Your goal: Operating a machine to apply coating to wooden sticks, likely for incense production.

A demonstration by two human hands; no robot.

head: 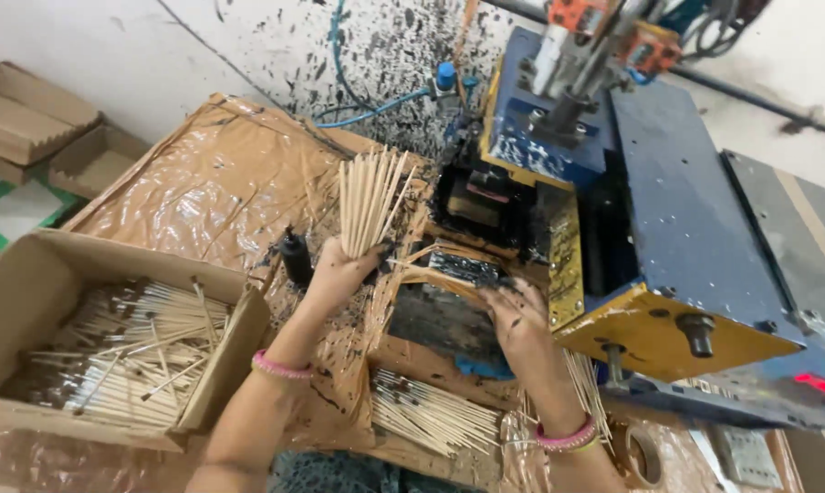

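A bundle of sticks (369,203) stands fanned and upright in the left hand (339,272), whose fingers are clenched round its lower ends, just left of the blue machine (668,183). The right hand (520,315) rests at the machine's ink-blackened bed (463,269), fingers curled over a few thin sticks lying there. A good feed likely calls for squared stick ends and a firm grip low on the bundle, fingertips clear of the press head (568,64). A small black bottle (295,256) stands close beside the left wrist; the carton (29,274) of sticks bounds the left, the yellow plate (668,333) the right. More sticks (426,411) lie between the forearms.
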